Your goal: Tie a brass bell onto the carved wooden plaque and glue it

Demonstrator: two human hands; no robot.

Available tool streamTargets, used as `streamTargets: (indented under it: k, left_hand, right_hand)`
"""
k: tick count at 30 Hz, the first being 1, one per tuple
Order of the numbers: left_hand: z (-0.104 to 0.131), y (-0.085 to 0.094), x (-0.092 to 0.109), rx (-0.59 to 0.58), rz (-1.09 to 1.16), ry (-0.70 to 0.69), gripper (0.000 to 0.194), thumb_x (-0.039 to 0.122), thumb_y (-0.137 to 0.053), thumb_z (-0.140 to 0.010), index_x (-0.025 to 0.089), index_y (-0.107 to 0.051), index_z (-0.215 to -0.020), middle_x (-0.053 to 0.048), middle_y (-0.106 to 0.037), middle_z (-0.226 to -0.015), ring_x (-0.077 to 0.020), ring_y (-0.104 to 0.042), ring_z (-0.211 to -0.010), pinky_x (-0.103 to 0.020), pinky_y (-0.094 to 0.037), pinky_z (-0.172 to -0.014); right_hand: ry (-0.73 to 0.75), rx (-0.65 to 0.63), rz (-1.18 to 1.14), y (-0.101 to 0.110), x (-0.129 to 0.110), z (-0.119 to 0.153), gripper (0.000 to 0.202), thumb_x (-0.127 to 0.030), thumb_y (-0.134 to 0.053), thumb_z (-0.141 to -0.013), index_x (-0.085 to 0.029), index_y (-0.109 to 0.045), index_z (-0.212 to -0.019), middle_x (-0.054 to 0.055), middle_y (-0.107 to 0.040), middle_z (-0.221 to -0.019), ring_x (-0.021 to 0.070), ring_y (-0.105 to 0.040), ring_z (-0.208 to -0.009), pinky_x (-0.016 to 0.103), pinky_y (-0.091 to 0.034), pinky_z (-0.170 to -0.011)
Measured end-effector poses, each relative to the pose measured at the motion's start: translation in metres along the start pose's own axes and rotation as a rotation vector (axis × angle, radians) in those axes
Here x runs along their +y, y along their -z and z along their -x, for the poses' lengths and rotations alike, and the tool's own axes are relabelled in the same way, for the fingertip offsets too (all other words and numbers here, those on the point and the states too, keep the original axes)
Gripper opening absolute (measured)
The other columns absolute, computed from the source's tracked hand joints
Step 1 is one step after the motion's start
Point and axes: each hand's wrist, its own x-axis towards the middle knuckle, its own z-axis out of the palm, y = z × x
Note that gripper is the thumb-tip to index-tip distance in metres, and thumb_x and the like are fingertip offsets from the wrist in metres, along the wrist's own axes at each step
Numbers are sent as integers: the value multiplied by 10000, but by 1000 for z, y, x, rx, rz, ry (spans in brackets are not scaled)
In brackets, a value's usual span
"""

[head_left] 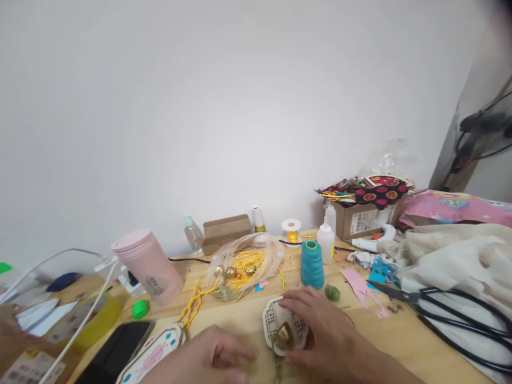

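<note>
My right hand (332,330) grips a pale wooden openwork plaque (272,314) at its right side, fingers along the top and thumb at the lower edge. A brass bell (285,337) lies against the plaque, and a green cord (277,362) hangs below it. To the left, my left hand (216,354) is slightly blurred, with its fingers stretched out and apart, holding nothing that I can see. Beside its wrist lies a painted wooden plaque (154,352) with pink and blue shapes and a yellow cord (194,304).
Behind my hands are a plastic bag (272,248) of yellow cords and bells, a teal thread cone (312,266) and a glue bottle (326,242). Large black scissors (440,306) lie right. A pink tumbler (150,266) and a phone (116,352) are left.
</note>
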Motion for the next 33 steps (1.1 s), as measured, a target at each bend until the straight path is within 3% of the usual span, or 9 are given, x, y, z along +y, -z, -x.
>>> streamTargets:
  k: [2, 5, 11, 15, 20, 25, 28, 31, 33]
  left_hand:
    - [-11, -1, 6, 33, 1, -18, 264, 335, -517, -694, 177, -648, -859, -6, -671, -686, -137, -587, -587, -223, -455, -563]
    - [-30, -7, 11, 213, -47, -101, 299, 362, -493, -720, 164, -640, -889, -33, -675, -843, -165, -585, -748, -250, -440, -673]
    - [-51, -25, 2, 345, -42, -191, 329, 382, -483, -728, 122, -639, -856, -48, -673, -767, -173, -579, -698, -251, -432, -617]
    - [-55, -30, -3, 363, -78, -206, 297, 355, -508, -711, 122, -639, -842, -35, -665, -731, -162, -565, -660, -244, -418, -596]
    - [-57, -31, 0, 439, -96, -232, 289, 344, -478, -718, 122, -639, -809, -50, -659, -761, -182, -570, -699, -271, -418, -645]
    - [-55, -35, 10, 531, -250, -141, 353, 349, -453, -708, 117, -606, -926, -102, -622, -935, -229, -539, -881, -315, -376, -787]
    - [-52, -46, 25, 512, -418, -37, 612, 362, -561, -595, 120, -471, -1150, -131, -513, -1140, -260, -422, -1063, -325, -296, -888]
    - [-54, -65, 48, 495, -536, 144, 850, 384, -616, -487, 112, -344, -1245, -171, -429, -1208, -333, -360, -1087, -425, -301, -857]
    - [-58, -77, 62, 506, -562, 235, 824, 345, -587, -506, 123, -324, -1255, -177, -433, -1192, -349, -373, -1060, -476, -314, -815]
  right_hand:
    - [24, -26, 46, -2, 3, 2, 685, -356, -700, -482, -191, -489, -1112, 86, -521, -1129, 260, -424, -1028, 371, -304, -898]
    - [57, -75, 75, 0, 4, 1, 735, -340, -718, -462, -212, -464, -1140, 79, -504, -1150, 263, -400, -1048, 375, -296, -899]
    - [285, -150, -59, 16, -10, -5, 301, -388, -650, -596, -249, -607, -859, 24, -567, -1015, 185, -467, -947, 296, -340, -821]
    - [143, -11, -62, 20, -9, -9, 180, -335, -546, -722, -206, -613, -828, 34, -620, -848, 160, -511, -814, 270, -370, -729]
    - [13, 25, 139, 21, -9, -11, 186, -248, -491, -766, -213, -575, -928, 25, -614, -906, 172, -499, -839, 270, -358, -728]
    - [-93, 7, 448, 21, -14, -13, 251, -241, -418, -806, -180, -618, -666, 55, -630, -706, 190, -528, -732, 278, -356, -642]
    - [-138, 44, 550, 21, -14, -13, 307, -244, -403, -811, -162, -620, -611, 80, -635, -669, 201, -540, -693, 285, -347, -593]
    - [-124, 98, 533, 20, -9, -11, 312, -229, -403, -809, -172, -611, -584, 64, -637, -639, 184, -552, -663, 269, -348, -575]
    - [-111, 138, 508, 18, -3, -10, 306, -217, -407, -804, -180, -603, -572, 48, -635, -628, 172, -559, -657, 252, -356, -571]
